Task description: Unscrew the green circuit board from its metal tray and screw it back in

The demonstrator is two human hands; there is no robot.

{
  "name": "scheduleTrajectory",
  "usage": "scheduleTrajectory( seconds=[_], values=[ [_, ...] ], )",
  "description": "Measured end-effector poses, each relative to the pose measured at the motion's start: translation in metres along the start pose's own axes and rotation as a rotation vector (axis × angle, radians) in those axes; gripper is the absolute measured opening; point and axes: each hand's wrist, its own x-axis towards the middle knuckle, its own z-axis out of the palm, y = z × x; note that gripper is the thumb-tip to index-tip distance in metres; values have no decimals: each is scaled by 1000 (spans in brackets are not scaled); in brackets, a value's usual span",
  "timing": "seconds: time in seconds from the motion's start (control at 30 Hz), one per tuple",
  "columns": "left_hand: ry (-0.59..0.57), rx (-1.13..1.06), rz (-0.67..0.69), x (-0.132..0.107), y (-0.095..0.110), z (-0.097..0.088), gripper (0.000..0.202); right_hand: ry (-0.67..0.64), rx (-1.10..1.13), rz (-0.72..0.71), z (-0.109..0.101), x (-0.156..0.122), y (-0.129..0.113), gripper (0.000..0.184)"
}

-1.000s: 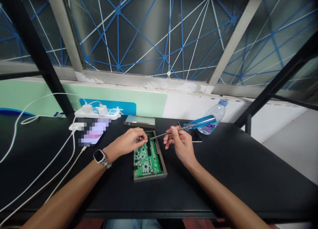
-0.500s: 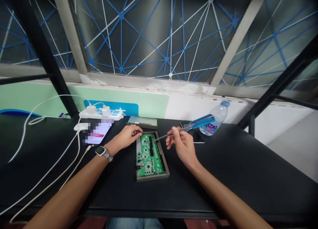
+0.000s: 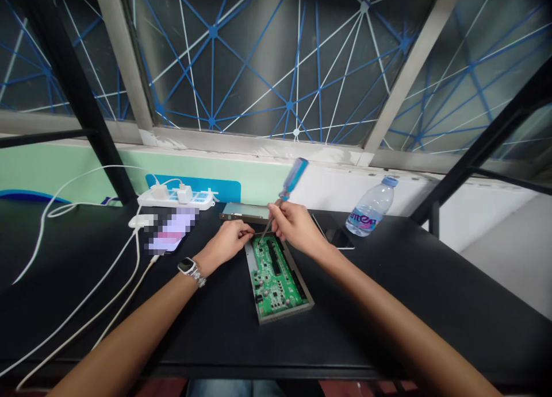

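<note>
A green circuit board (image 3: 276,277) lies in a shallow grey metal case (image 3: 303,284) on the black table (image 3: 388,293), turned a little clockwise. My left hand (image 3: 233,239), with a watch on its wrist, is closed on the case's far left corner. My right hand (image 3: 293,226) grips a blue-handled screwdriver (image 3: 290,185) by its shaft. The handle points up and away, and the tip rests at the board's far left corner, close to my left fingers.
A grey metal cover (image 3: 244,212) lies just behind the case. A phone (image 3: 170,230) on a white cable and a white power strip (image 3: 176,197) sit at the left. A dark phone (image 3: 334,235) and a water bottle (image 3: 370,207) are at the right.
My right hand swung the screwdriver from near level to steeply upright and moved left over the board's far corner. The case turned clockwise. My left hand stayed at the far left corner.
</note>
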Motion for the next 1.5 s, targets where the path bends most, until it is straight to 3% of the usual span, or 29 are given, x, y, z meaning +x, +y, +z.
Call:
scheduleTrajectory(
  seconds=[0.17, 0.33, 0.8, 1.5],
  values=[
    [44, -229, 21, 0, 9, -1, 18, -101, -247, -178, 15, 41, -16, 36],
    [78, -458, 0, 3, 11, 2, 17, -92, -292, -226, 22, 51, -12, 35],
    [46, -328, -17, 5, 6, 1, 25, -127, -218, -179, 20, 45, -1, 36],
    [39, -303, -12, 3, 7, 2, 24, -183, -190, -169, 19, 43, -1, 35]
  ],
)
